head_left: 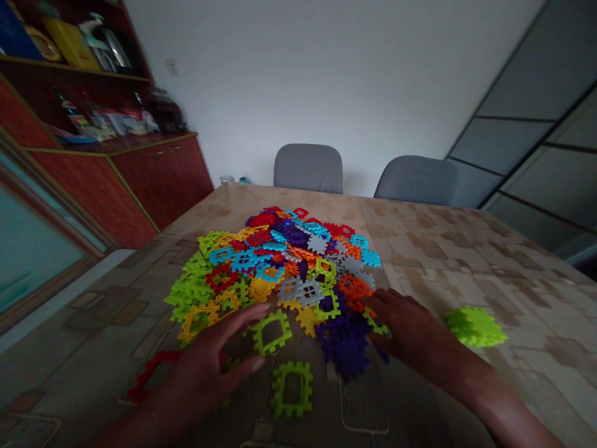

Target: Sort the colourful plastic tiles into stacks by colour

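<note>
A heap of toothed plastic interlocking tiles (289,261) in many colours covers the middle of the table. My left hand (217,358) is open at the heap's near left side. Its thumb and forefinger are spread apart beside a green window-frame tile (272,333); I cannot tell if they touch it. A second green frame tile (292,389) lies flat closer to me. On the right, my right hand (398,317) reaches to the heap's edge, fingers and thumb closed around a green tile (374,322), partly hidden. Purple tiles (347,345) lie just left of that hand.
A stack of solid green tiles (476,325) sits right of my right forearm. A red frame tile (152,373) is partly behind my left hand. Two grey chairs (308,167) stand beyond the patterned tablecloth (420,233). A wooden cabinet (153,180) is at the left.
</note>
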